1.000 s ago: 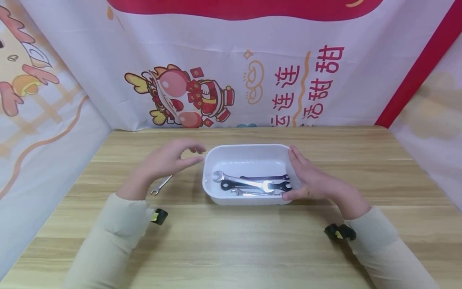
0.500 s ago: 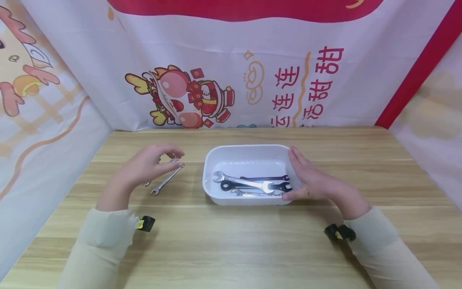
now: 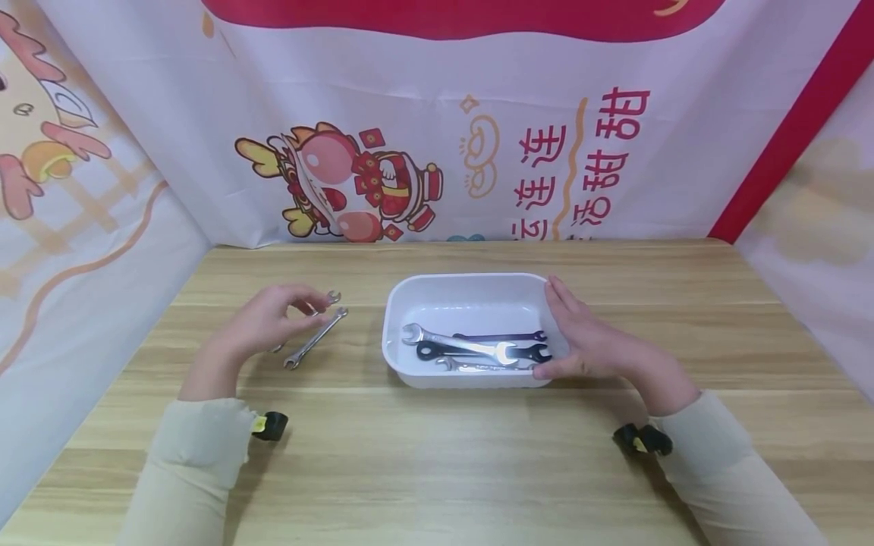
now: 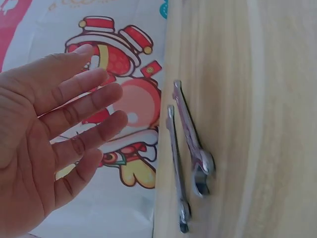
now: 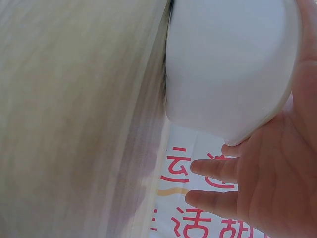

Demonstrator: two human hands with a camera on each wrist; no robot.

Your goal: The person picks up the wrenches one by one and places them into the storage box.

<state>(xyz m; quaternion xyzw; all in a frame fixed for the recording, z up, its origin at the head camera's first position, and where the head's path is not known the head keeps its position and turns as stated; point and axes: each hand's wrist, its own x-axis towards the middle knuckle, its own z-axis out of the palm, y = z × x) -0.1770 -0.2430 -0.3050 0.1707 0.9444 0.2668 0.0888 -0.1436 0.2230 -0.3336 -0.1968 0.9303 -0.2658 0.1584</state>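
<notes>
Two silver wrenches lie side by side on the table at left: the nearer wrench (image 3: pixel 315 339) shows nearly whole, and the farther wrench (image 3: pixel 334 296) is mostly behind my left hand (image 3: pixel 276 318). That hand hovers over them, fingers loosely bent and apart; in the left wrist view both wrenches lie clear of the fingers. A white plastic bin (image 3: pixel 471 283) stands at mid-table. My right hand (image 3: pixel 594 339) rests against its right end, thumb over the near rim and fingers extended along the far corner. In the right wrist view the palm touches the bin wall (image 5: pixel 228 64).
Several wrenches lie in the bin, among them a large silver wrench (image 3: pixel 460 343), a black wrench (image 3: pixel 432 349) and a dark purple wrench (image 3: pixel 498 336). A printed cloth (image 3: pixel 478 91) hangs behind the wooden table (image 3: pixel 437 455).
My left hand has moved left, away from the bin's left side to above the two loose wrenches, and sunk slightly. The right hand and the bin have stayed put.
</notes>
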